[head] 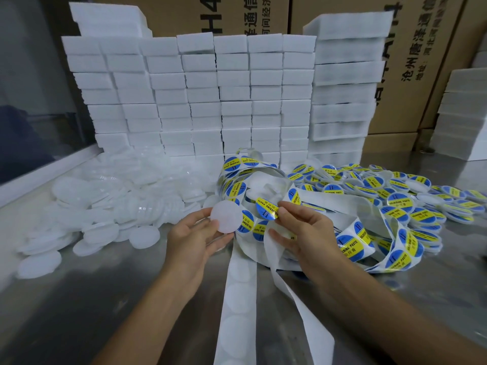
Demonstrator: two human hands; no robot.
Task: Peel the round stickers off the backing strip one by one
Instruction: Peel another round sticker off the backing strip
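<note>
Many white foam blocks (205, 101) stand stacked like a wall at 12 o'clock, with cardboard boxes (329, 14) behind them, a heap of plain translucent round lids (118, 196) at 9 o'clock and a heap of labelled lids (395, 196) at 2 o'clock on the shiny steel table (79, 299). Near the centre, the left hand (192, 241) holds one matte white lid (226, 217) with curled fingers, while the right hand (303, 233) pinches a glossy blue-and-yellow sticker (266, 209) between thumb and forefinger, just beside that lid. Loops of the papery strip (238, 299) lie tangled behind and under the hands, its bare end running to 6 o'clock.
</note>
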